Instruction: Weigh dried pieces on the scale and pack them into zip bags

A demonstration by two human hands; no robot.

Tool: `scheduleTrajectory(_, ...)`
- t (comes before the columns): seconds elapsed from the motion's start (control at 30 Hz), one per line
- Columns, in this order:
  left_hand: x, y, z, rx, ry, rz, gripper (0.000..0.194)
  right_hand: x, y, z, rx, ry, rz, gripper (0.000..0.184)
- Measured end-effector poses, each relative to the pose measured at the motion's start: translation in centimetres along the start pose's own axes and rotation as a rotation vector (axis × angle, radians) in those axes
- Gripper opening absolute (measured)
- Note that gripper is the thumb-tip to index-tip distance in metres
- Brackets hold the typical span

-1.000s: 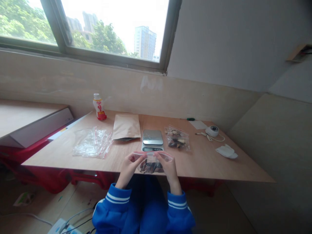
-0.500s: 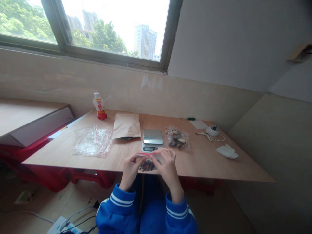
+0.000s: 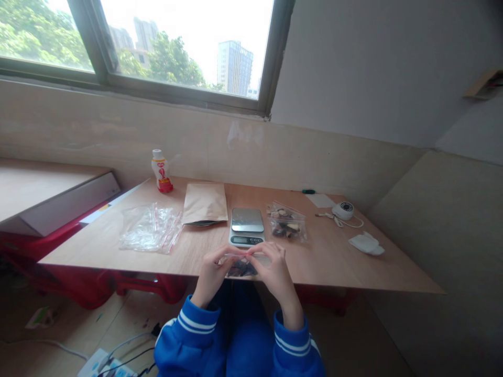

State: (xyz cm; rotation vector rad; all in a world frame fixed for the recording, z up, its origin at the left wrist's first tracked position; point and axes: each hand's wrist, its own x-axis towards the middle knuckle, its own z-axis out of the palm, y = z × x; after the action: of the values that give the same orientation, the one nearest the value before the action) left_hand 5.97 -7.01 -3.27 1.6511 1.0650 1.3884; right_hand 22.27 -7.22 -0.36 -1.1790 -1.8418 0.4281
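A clear zip bag (image 3: 240,268) with dark pieces inside is at the table's front edge, its red-lined top pinched between my fingers. My left hand (image 3: 212,271) is closed on the left part of the bag's top. On the right part, my right hand (image 3: 273,269) is closed too, its fingertips close to the left ones. Just beyond my hands stands a kitchen scale (image 3: 247,222) with a bare metal plate and a small display. Two filled zip bags (image 3: 288,226), holding dark and pale pieces, lie right of the scale.
Left of the scale lies a brown paper pouch (image 3: 205,203), then a pile of clear zip bags (image 3: 147,230). A bottle (image 3: 162,173) stands behind them. To the right are a white dome camera (image 3: 342,211) with its cable, a crumpled white tissue (image 3: 366,244) and a green-handled screwdriver (image 3: 308,191).
Both hands have shifted slightly toward me with the bag, uncovering the scale's display. My fingertips have come together near the middle of the bag's top.
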Motion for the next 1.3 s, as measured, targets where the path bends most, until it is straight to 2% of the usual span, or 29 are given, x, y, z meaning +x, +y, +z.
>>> scheduleTrajectory(0.23, 0.0, 0.2, 0.1, 0.045, -0.020, 0.016, 0.019, 0.0, 0.3, 0.4, -0.078, 0.116, -0.041, 0.014)
scheduleTrajectory(0.43, 0.0, 0.5, 0.4, 0.043, 0.006, 0.007, 0.020, -0.1, 0.5, 1.2, -0.113, 0.178, -0.089, 0.019)
scheduleTrajectory(0.6, -0.1, 0.7, 0.9, 0.067, 0.109, 0.026, 0.017, 0.0, 0.4, 2.0, -0.135, 0.220, -0.081, 0.018)
scheduleTrajectory(0.7, -0.2, 0.4, 1.0, 0.077, 0.198, -0.015, 0.018, 0.3, 0.5, 2.4, -0.111, 0.196, -0.082, 0.010)
scheduleTrajectory(0.77, -0.3, 0.2, 0.8, 0.080, 0.229, -0.040, 0.018, 0.4, 0.8, 2.5, -0.088, 0.165, -0.087, 0.011)
scheduleTrajectory(0.9, -0.5, 0.0, 0.4, 0.091, 0.207, -0.054, 0.019, 0.3, 1.8, 2.7, -0.071, 0.140, -0.115, 0.016)
scheduleTrajectory(1.2, -0.3, 1.4, 0.5, 0.055, 0.080, 0.000, 0.022, 0.0, 2.3, 2.5, -0.131, 0.293, -0.115, 0.025)
scheduleTrajectory(1.3, -0.2, 1.3, 0.5, 0.022, 0.108, -0.033, 0.024, 0.0, 2.4, 2.3, -0.104, 0.294, -0.130, 0.020)
